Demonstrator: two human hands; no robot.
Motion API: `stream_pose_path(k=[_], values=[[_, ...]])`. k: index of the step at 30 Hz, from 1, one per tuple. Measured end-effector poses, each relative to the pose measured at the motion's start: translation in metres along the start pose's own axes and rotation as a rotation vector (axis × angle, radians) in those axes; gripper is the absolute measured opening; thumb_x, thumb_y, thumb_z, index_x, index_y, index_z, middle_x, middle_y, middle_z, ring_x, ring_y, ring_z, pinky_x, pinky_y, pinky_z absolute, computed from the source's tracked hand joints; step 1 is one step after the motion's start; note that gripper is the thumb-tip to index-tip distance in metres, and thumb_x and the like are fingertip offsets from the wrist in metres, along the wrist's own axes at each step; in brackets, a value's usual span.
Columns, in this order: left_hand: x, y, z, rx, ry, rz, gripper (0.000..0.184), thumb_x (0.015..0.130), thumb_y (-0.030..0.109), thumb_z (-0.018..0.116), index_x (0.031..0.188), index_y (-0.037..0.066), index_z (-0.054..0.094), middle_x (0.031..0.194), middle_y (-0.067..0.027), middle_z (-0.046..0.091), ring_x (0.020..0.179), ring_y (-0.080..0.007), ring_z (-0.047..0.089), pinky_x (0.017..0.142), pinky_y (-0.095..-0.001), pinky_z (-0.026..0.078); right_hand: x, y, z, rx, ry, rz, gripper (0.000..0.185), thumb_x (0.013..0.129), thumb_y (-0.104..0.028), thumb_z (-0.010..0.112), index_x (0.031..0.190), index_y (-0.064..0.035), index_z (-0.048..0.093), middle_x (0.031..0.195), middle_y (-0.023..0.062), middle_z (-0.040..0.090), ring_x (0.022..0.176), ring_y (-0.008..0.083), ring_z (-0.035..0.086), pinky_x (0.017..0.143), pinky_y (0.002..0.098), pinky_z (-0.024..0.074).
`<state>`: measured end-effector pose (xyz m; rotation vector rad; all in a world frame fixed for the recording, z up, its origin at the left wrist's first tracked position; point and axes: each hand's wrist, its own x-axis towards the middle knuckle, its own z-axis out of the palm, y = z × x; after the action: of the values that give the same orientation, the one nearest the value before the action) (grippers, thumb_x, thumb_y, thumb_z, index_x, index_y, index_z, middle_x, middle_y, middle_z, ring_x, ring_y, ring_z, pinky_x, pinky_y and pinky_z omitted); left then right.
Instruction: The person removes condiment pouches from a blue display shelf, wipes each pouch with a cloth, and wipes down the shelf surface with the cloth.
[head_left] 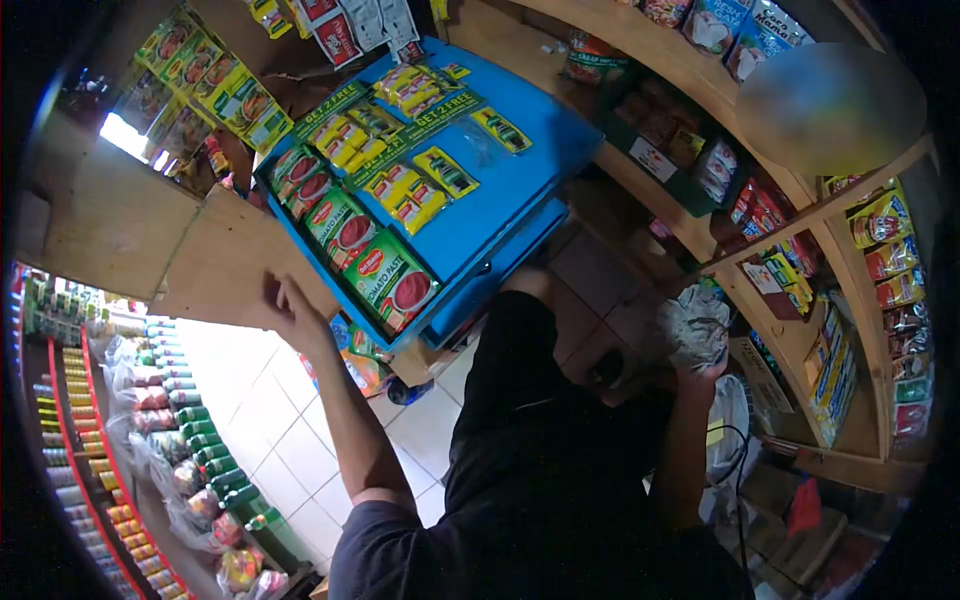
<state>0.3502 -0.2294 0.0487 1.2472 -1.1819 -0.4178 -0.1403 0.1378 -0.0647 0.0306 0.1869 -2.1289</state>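
Green strips (430,125) along the blue worktop (545,125) read "GET 2 FREE", and the pouches (390,280) at its left edge say "TOMATO PASTE" under a red Del Monte badge; at least three of these lie in a row, overlapping. Yellow sachets (405,195) sit in bunches between and beside the strips, too tightly packed to count. High on the right-hand shelf, one blue-and-white pack (765,40) reads "Coco Mama", with another (715,25) next to it marked "FRESH GATA". At lower left, at least six green bottles (205,440) line up beside red-edged shelves (75,440) of cans. The hands are well apart: the right hand (703,373) is closed around a crumpled greyish bundle (692,325), perhaps plastic though blur makes that uncertain, held off the near right side of the worktop, close to the wooden shelving (830,335). The left hand (297,318) is empty, fingers loosely spread, in front of a brown panel (235,255); whether it touches, I cannot tell. A dark-clad knee (515,325) comes near the worktop's front edge, and pale floor tiles (285,430) leave open room between the worktop and the bottles.
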Motion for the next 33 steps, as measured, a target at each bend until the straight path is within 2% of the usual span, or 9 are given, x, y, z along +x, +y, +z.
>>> stream_pose_path(k=[4, 7, 10, 15, 18, 21, 26, 29, 33], values=[[0.029, 0.054, 0.026, 0.393, -0.664, 0.261, 0.037, 0.089, 0.027, 0.065, 0.118, 0.004, 0.059, 0.105, -0.0123, 0.064, 0.09, -0.0222, 0.064, 0.081, -0.0376, 0.051, -0.03, 0.012, -0.002, -0.116, -0.005, -0.091, 0.055, 0.096, -0.034, 0.041, 0.142, -0.0035, 0.039, 0.145, 0.0143, 0.042, 0.133, 0.0295, 0.039, 0.113, 0.0424, 0.0284], [0.008, 0.097, 0.044, 0.972, -0.913, 0.296, 0.054, 0.073, 0.038, 0.075, 0.12, 0.016, 0.061, 0.107, -0.0138, 0.063, 0.1, -0.034, 0.062, 0.083, -0.0457, 0.051, -0.041, 0.016, 0.0, -0.137, -0.034, -0.143, 0.056, 0.096, -0.035, 0.04, 0.142, -0.0033, 0.037, 0.145, 0.015, 0.041, 0.134, 0.0306, 0.037, 0.113, 0.0438, 0.0273], [0.013, 0.089, 0.046, 0.875, -0.993, 0.342, 0.069, 0.065, 0.043, 0.078, 0.126, 0.019, 0.057, 0.102, -0.0148, 0.067, 0.096, -0.0378, 0.063, 0.084, -0.0497, 0.05, -0.035, 0.019, 0.004, -0.094, -0.067, -0.154, 0.057, 0.096, -0.035, 0.039, 0.143, -0.0031, 0.036, 0.146, 0.0157, 0.04, 0.136, 0.0317, 0.036, 0.114, 0.0452, 0.0262], [0.036, 0.084, 0.044, 0.733, -1.254, -0.016, 0.064, 0.068, 0.022, 0.082, 0.124, 0.006, 0.057, 0.092, -0.0043, 0.067, 0.083, -0.0181, 0.063, 0.077, -0.0328, 0.051, -0.017, 0.017, 0.0, 0.125, -0.096, -0.113, 0.058, 0.095, -0.035, 0.037, 0.144, -0.0028, 0.035, 0.148, 0.0169, 0.037, 0.137, 0.0336, 0.033, 0.115, 0.0476, 0.0244], [0.04, 0.101, 0.024, 0.035, -1.359, -0.304, 0.048, 0.075, 0.013, 0.079, 0.116, 0.002, 0.058, 0.089, 0.0003, 0.063, 0.085, -0.0099, 0.058, 0.078, -0.0267, 0.047, -0.02, 0.023, 0.009, 0.341, -0.092, -0.115, 0.059, 0.095, -0.035, 0.036, 0.145, -0.0026, 0.034, 0.149, 0.0176, 0.036, 0.138, 0.0347, 0.031, 0.115, 0.049, 0.0233], [0.046, 0.123, 0.008, 0.068, -1.127, -0.024, 0.038, 0.08, 0.012, 0.075, 0.111, 0.001, 0.058, 0.092, -0.0005, 0.063, 0.089, -0.0104, 0.058, 0.082, -0.0265, 0.046, -0.026, 0.035, 0.036, -0.155, -0.193, -0.13, 0.057, 0.095, -0.035, 0.035, 0.142, -0.0028, 0.036, 0.147, 0.0167, 0.038, 0.136, 0.0353, 0.034, 0.114, 0.0506, 0.0253], [0.002, 0.146, 0.022, -0.754, -0.751, -0.532, 0.028, 0.088, 0.02, 0.066, 0.107, 0.001, 0.059, 0.102, -0.0115, 0.066, 0.092, -0.0243, 0.066, 0.08, -0.0383, 0.055, -0.013, 0.03, -0.017, 0.165, -0.196, 0.038, 0.044, 0.096, -0.03, 0.036, 0.13, -0.0027, 0.046, 0.13, 0.0155, 0.049, 0.114, 0.0306, 0.047, 0.099, 0.0468, 0.0369], [-0.072, 0.156, 0.064, -1.064, -0.908, -0.89, 0.032, 0.096, 0.028, 0.056, 0.119, 0.005, 0.057, 0.107, -0.0094, 0.067, 0.094, -0.0235, 0.065, 0.083, -0.038, 0.053, -0.004, 0.046, -0.02, 0.555, -0.114, 0.128, 0.029, 0.097, -0.024, 0.04, 0.109, -0.0044, 0.057, 0.101, 0.01, 0.062, 0.082, 0.0194, 0.058, 0.073, 0.0356, 0.0512], [-0.183, 0.173, 0.125, -1.286, -1.237, -1.396, 0.051, 0.101, 0.037, 0.041, 0.136, 0.0, 0.044, 0.135, -0.0198, 0.051, 0.122, -0.0361, 0.052, 0.104, -0.0513, 0.04, -0.022, 0.043, -0.036, -0.209, -0.062, -0.289, 0.025, 0.097, -0.022, 0.044, 0.103, -0.0033, 0.059, 0.094, 0.0061, 0.062, 0.079, 0.0169, 0.058, 0.072, 0.0323, 0.0495]])
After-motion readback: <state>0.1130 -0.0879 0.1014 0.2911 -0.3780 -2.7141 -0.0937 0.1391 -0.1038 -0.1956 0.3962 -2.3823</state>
